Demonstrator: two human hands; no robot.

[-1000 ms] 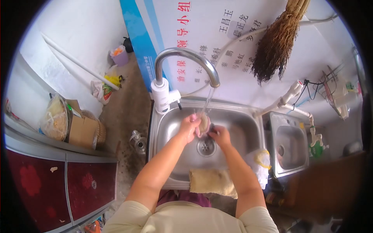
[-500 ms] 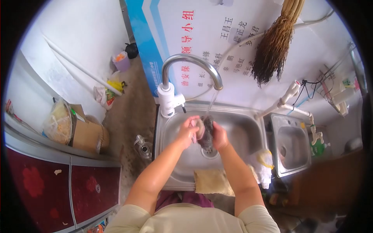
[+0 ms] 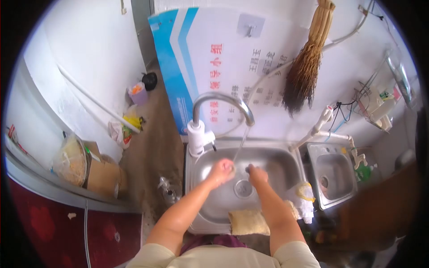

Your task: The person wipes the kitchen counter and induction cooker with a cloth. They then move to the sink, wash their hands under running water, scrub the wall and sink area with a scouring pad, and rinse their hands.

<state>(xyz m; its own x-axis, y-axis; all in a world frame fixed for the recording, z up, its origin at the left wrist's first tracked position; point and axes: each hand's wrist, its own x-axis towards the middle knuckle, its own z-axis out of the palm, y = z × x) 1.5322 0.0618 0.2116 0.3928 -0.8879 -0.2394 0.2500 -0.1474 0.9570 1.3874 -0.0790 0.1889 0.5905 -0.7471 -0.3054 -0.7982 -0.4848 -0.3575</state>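
My left hand (image 3: 221,173) is closed over the sink (image 3: 279,154), beside the stream of water. A small pink-and-beige piece (image 3: 232,170) shows at its fingers; its kind cannot be made out. To the right of the stream, my right hand (image 3: 258,176) is closed, with a bit of a dark grey soft bundle (image 3: 248,169) at the fingertips. Most of that bundle is hidden in the fist. Water runs from the curved metal faucet (image 3: 223,97) between the hands, above and behind the drain (image 3: 243,188).
A beige folded cloth (image 3: 249,222) hangs on the sink's front edge, near a white plastic bag (image 3: 302,201). A smaller sink (image 3: 333,176) stands at right. A broom (image 3: 304,73) hangs on the wall. Cardboard boxes (image 3: 103,178) are at left.
My hands have moved apart, leaving a gap between them. The dark bundle, stretched out between both hands before, is now mostly inside my right hand. The view has tilted upward.
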